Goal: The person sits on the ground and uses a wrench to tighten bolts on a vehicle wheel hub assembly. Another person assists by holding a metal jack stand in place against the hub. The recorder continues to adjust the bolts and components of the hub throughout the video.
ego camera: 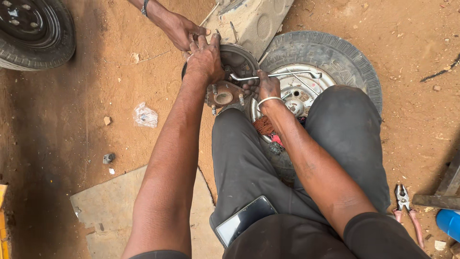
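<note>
Rusty hub (224,97) gripped by outstretched left hand (206,60); right hand (266,86) clenches wrench (278,75).

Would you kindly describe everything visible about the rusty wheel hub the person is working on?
The wheel hub is a rust-brown metal flange with a round open bore at its centre and threaded studs sticking out around it. It sits in front of a dark, dusty brake drum, above the person's knees and beside a wheel lying flat on the dirt. The left hand grips the drum's upper edge; the right hand, holding a bent silver wrench, is at the hub's right side.
</note>
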